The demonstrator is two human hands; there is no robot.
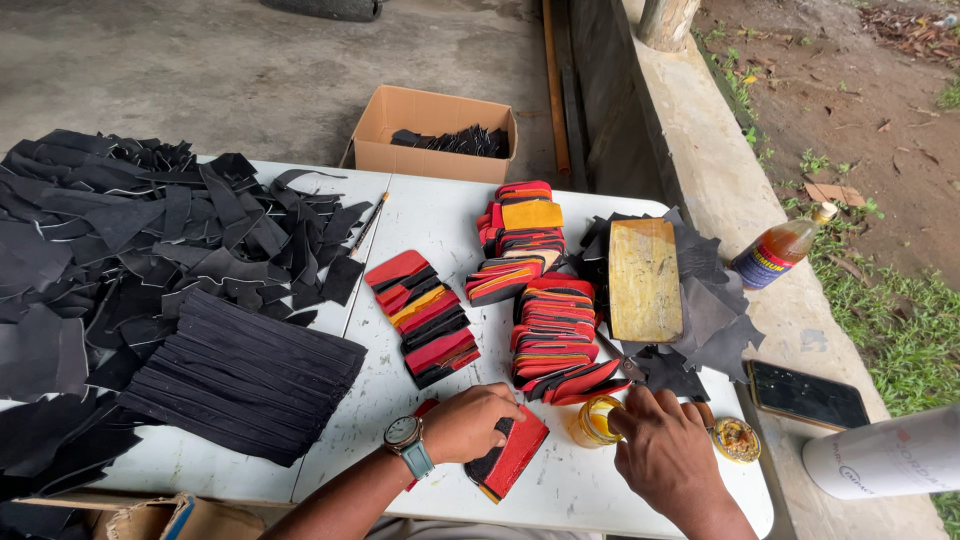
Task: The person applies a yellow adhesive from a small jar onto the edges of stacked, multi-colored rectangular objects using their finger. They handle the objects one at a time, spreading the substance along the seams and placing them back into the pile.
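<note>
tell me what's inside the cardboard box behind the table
The cardboard box on the floor holds a small heap of black cut pieces, piled towards its far right side. The box bottom under them is covered; the near inside is hidden by the front wall.

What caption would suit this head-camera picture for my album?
Left hand holds a red-and-black piece on the white table; right hand reaches a small glue jar.

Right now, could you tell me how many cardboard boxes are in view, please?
2. One open cardboard box holding black pieces stands on the floor beyond the white table; a second box shows at the bottom edge, under the table's near side. Others may be hidden.
</note>
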